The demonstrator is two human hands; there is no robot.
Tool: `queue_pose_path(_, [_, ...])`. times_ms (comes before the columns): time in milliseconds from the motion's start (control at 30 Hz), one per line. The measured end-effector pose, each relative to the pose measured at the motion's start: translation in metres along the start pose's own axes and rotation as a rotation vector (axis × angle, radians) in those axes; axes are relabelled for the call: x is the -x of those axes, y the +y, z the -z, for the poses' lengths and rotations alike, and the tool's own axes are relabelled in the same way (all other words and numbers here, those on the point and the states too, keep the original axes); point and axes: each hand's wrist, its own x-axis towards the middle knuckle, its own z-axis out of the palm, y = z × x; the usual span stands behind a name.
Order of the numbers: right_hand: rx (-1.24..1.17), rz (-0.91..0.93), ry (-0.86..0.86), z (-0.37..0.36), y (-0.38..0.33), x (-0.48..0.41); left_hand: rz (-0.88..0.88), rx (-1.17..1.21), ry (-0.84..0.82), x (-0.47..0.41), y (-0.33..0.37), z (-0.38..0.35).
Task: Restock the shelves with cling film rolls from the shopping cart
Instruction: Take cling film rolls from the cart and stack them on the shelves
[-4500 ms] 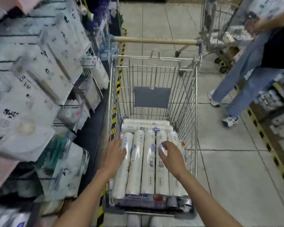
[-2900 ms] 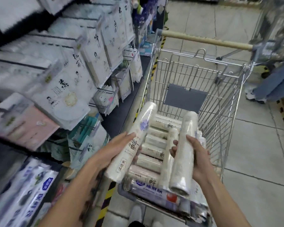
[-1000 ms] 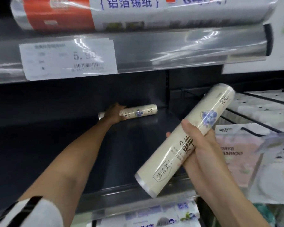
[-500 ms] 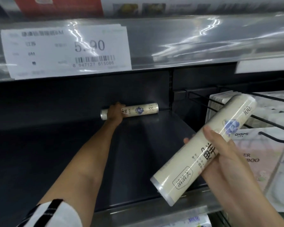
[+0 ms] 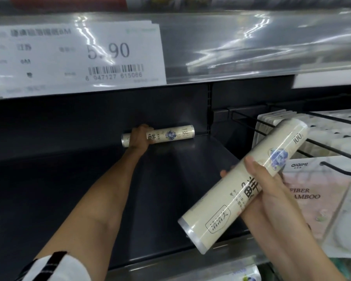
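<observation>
Once let go, might send the far roll (image 5: pixel 170 134) trundling forward, lying as it does crosswise at the very back of the dark shelf (image 5: pixel 190 179) with nothing visible in front to stop it. Held by the left hand (image 5: pixel 139 137), fingers curled over it near its left end, arm stretched deep in. Judged only as the risk of a round thing on a smooth board. Could also knock that one loose when sliding in the near roll (image 5: pixel 245 187), gripped around its middle by the right hand (image 5: pixel 272 197) and tilted out in front of the shelf, upper end toward the right. Hands well apart, each clamped on its own roll.

To the right, wire hooks (image 5: pixel 332 149) carrying hanging packs (image 5: pixel 322 199), close beside the raised end of the near roll; could snag there on a careless swing. Overhead, the upper shelf edge (image 5: pixel 251 41) with a price tag (image 5: pixel 75 55), leaving a low gap to reach through. Cart not in view.
</observation>
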Motion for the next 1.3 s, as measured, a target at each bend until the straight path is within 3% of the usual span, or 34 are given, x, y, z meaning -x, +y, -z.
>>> queue_pose_path(167, [-0.013,-0.062,0.019,-0.004,0.007,-0.002,0.095,-0.021,-0.125,0.010,0.009,0.017])
queue_pose_path(267, [-0.097,-0.145,0.021,-0.008,0.009,-0.006,0.044,-0.050,-0.161,0.042,0.030,0.054])
queue_pose_path(500, [-0.319,-0.201,0.070,-0.028,0.014,-0.024,0.036,0.092,-0.241,0.233,0.078,0.157])
queue_pose_path(633, [-0.378,-0.161,0.100,-0.047,0.023,-0.031,-0.136,-0.218,-0.157,0.305,0.092,0.151])
queue_pose_path(800, [-0.203,-0.196,0.187,-0.049,0.042,-0.030,-0.297,-0.405,0.071,0.314,0.077,0.119])
queue_pose_path(1000, [0.000,-0.152,0.044,-0.035,0.024,-0.032,-0.372,-0.463,0.167,0.310,0.069,0.109])
queue_pose_path(1167, [0.030,-0.050,0.027,-0.030,0.005,-0.035,-0.383,-0.488,0.202,0.311,0.067,0.107])
queue_pose_path(1300, [0.117,-0.032,0.118,-0.030,0.008,-0.033,-0.387,-0.495,0.203,0.311,0.066,0.105])
